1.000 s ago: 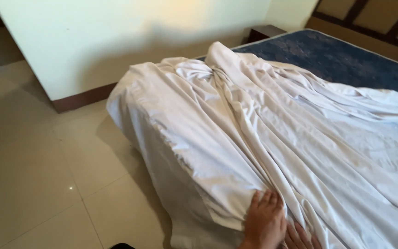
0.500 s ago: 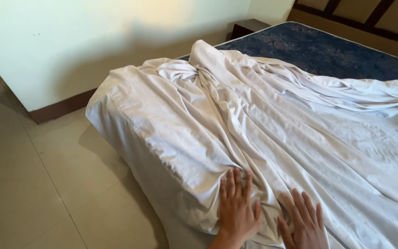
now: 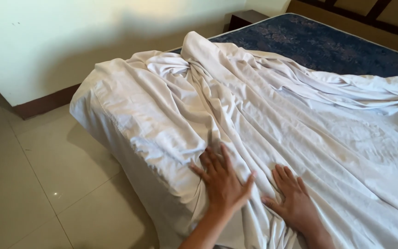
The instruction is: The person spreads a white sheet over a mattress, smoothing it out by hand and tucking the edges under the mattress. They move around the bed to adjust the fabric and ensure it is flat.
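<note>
1. Left hand [image 3: 224, 182] and right hand [image 3: 293, 200]: fingers spread wide, pressed flat on the white sheet [image 3: 263, 120], gripping nothing.
2. Sheet: rumpled over the near corner of the mattress [image 3: 328, 46], long folds running from the hands toward the far bunched end.
3. Near edge draped toward the tiled floor [image 3: 38, 184]; open room left, wall [image 3: 70, 41] beyond.
</note>
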